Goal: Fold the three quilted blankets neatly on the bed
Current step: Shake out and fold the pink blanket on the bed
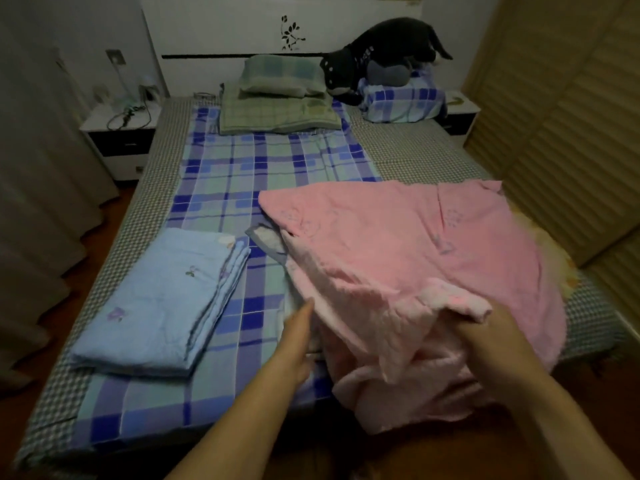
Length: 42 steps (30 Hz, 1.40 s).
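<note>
Your right hand (pixel 498 337) has its fingers curled round a bunched edge of the pink blanket (pixel 415 244), pinching it near the foot of the bed (pixel 415 157). Your left hand (pixel 298 337) lies flat w/ straight fingers slid against the pink blanket's left edge, gripping nothing. The pink blanket sprawls unfolded over the bed's right half, its long run going from your hands up & right toward the far corner; the near part is crumpled & hangs off the foot. So the loose bulk lies ahead & right of both hands, right hand nearer to it. A grey-edged layer (pixel 266 237) peeks out under its left side, prob. the 3rd blanket, can't tell for sure. 1 blue blanket (pixel 156 299) sits folded to the left, apart from the pink one. No containers in view
</note>
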### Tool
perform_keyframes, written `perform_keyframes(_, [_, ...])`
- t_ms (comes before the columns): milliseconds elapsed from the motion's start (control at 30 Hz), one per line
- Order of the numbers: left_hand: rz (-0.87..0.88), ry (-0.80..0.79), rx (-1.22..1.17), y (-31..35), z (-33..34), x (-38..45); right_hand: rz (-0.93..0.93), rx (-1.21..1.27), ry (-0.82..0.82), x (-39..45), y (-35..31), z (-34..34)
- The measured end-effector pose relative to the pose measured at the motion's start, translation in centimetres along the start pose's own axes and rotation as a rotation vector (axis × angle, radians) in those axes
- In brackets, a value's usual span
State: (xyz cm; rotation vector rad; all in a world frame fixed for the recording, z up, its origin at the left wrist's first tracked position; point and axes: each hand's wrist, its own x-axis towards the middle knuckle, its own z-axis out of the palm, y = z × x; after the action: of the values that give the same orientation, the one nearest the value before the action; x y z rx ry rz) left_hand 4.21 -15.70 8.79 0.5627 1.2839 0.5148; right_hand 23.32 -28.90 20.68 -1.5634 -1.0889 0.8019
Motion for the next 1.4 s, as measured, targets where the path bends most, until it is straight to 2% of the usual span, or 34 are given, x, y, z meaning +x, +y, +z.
perform_keyframes(33, [-0.187, -0.129, -0.193, -0.2, 0.4, 1.7, 0.027, 0.016, -0.033, 0.3, -0.1, -0.9])
perform_keyframes(67, [-0.274, -0.194, -0.347, -0.4, 0.8, 3.6, 0.057, 0.063, -0.053, 0.4, -0.3, -1.4])
perform_keyframes(100, [-0.288, -0.221, -0.416, -0.8, 1.3, 6.0, 0.072, 0.138, -0.043, 0.3, 0.3, -2.2])
perform_keyframes(200, [-0.309, -0.294, -0.345, -1.0, 4.2, 10.5, 0.139, 0.304, -0.036, 0.2, 0.5, -3.4])
perform_keyframes(233, [-0.299, -0.311, -0.329, -0.9, 5.1, 11.2, 0.146, 0.339, 0.016, 0.2, 0.5, -3.6])
perform_keyframes(400, [-0.130, -0.295, -0.443, 2.7, 5.1, 15.7, 0.156, 0.534, 0.172, -0.6, -1.3, -4.0])
perform_keyframes(467, [-0.075, -0.238, -0.351, 4.5, 4.1, 16.9, 0.153, 0.603, 0.212, -0.9, -2.0, -3.3])
perform_keyframes(567, [-0.032, 0.042, -0.103, 6.4, 2.4, 17.4, 0.112, 0.614, 0.273, -0.7, -2.7, -0.1])
perform_keyframes(600, [-0.035, 0.027, -0.054, 6.9, 1.7, 17.2, 0.103, 0.619, 0.290, -0.6, -3.2, 1.3])
perform_keyframes(667, [-0.191, -0.181, -0.058, 7.3, 0.9, 16.2, 0.076, 0.627, 0.348, -0.3, -4.2, 4.2])
perform_keyframes(767, [-0.380, -0.301, 0.111, 7.3, -1.1, 15.5, 0.034, 0.568, 0.453, -0.2, -6.0, 8.1])
perform_keyframes(833, [-0.400, -0.396, 0.020, 7.7, -2.5, 15.0, 0.027, 0.535, 0.496, -0.7, -7.2, 10.0])
perform_keyframes(900, [-0.322, -0.464, -0.153, 8.8, -3.6, 15.2, -0.012, 0.565, 0.474, -1.6, -8.2, 11.5])
perform_keyframes(967, [-0.289, -0.459, -0.138, 10.1, -4.5, 15.6, -0.015, 0.544, 0.445, -2.7, -9.3, 12.9])
perform_keyframes(1033, [-0.284, -0.402, 0.074, 10.7, -5.6, 16.5, -0.009, 0.511, 0.432, -3.9, -9.5, 13.8])
perform_keyframes(1067, [-0.240, -0.303, 0.289, 11.2, -6.1, 16.9, 0.005, 0.503, 0.436, -4.4, -9.7, 14.1])
perform_keyframes(1167, [-0.027, -0.051, 0.867, 12.7, -8.4, 19.1, 0.066, 0.476, 0.465, -4.9, -8.3, 13.9])
perform_keyframes(1200, [0.126, -0.064, 1.127, 13.4, -10.5, 20.5, 0.102, 0.474, 0.488, -4.6, -7.8, 14.1])
perform_keyframes(1233, [0.161, -0.037, 1.233, 15.1, -12.1, 21.5, 0.133, 0.485, 0.512, -4.3, -7.1, 14.3])
perform_keyframes(1267, [0.199, 0.046, 1.129, 17.1, -13.3, 21.6, 0.159, 0.526, 0.537, -3.8, -6.6, 14.8])
perform_keyframes(1333, [0.157, 0.191, 0.561, 22.2, -15.1, 21.5, 0.199, 0.640, 0.598, -2.6, -5.7, 16.0])
perform_keyframes(1400, [0.046, 0.122, -0.102, 28.3, -16.8, 18.9, 0.229, 0.701, 0.633, -1.2, -5.3, 17.8])
